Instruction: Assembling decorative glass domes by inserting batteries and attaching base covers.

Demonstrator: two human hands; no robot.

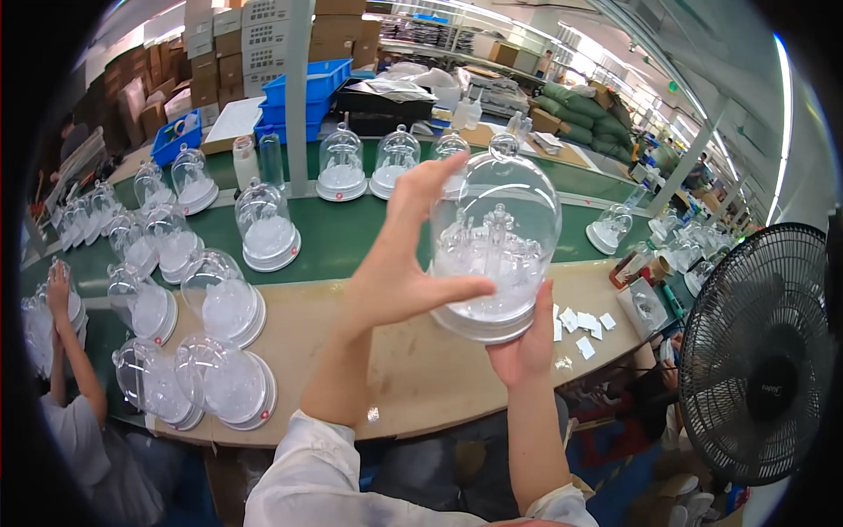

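Note:
A clear bell-shaped dome (497,206) with a round knob on top stands upright on a white round base, raised above the table in front of me. White, castle-like shapes and pale filling show inside it. My left hand (391,255) grips the dome from its left side, thumb across the front and fingers reaching up toward the top. From below, my right hand (524,347) supports the base at its right underside; some of its fingers are hidden beneath it. Several similar domes (230,303) stand on the table to my left.
A brown board (342,386) covers the near table, with small white cards (587,323) at right. Behind runs a green surface (334,233) bearing more domes. A black fan (760,356) stands close on the right. At far left, another person's hands (60,294) touch a dome.

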